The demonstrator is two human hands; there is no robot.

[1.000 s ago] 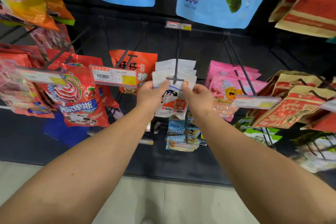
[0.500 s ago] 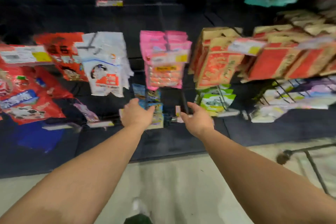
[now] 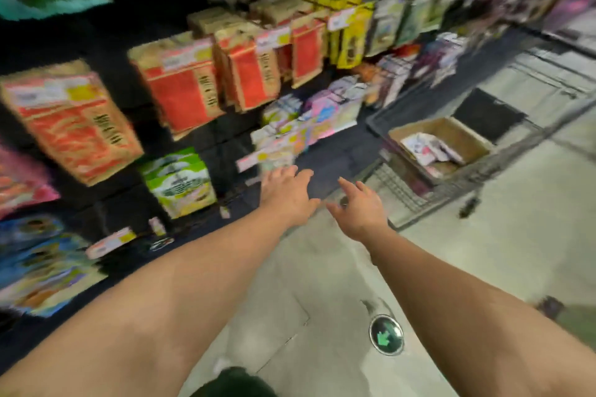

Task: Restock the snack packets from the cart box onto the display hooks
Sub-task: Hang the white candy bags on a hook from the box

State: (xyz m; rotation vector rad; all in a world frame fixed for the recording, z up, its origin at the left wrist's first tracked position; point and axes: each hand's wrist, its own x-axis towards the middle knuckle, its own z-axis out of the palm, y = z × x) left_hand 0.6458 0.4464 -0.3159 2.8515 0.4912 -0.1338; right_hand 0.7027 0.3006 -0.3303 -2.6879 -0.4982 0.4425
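The setting is a shop aisle with a pale tiled floor [image 3: 322, 284] and a dark display wall [image 3: 338, 155] along the left side; the whole picture is blurred by motion, so print on the goods cannot be read. Nearest the camera, a round floor marker [image 3: 386, 334] with a green arrow lies on the tiles between the two forearms. Both bare arms reach forward over the floor. The left hand [image 3: 287, 195] is open, fingers spread, palm down, and holds nothing. The right hand [image 3: 361, 208] is likewise open with fingers spread and holds nothing. The two hands are just beside each other without touching. To the left of the left arm, blue packets [image 3: 35, 255] hang low on the wall, with green and white packets [image 3: 179, 182] farther along. Above these hang brown and red paper bags [image 3: 180, 87] in several rows, each row with a price tag at the front. Beyond the right hand stands a wire cart [image 3: 403, 193], close against the base of the display wall. A cardboard box [image 3: 464, 135] sits in the cart with its top open. The snack packets [image 3: 429, 148], white with pink and purple patches, lie loose inside the box, well apart from both hands. Farther down the aisle, yellow packets [image 3: 351, 29] and other blurred goods hang on the wall.
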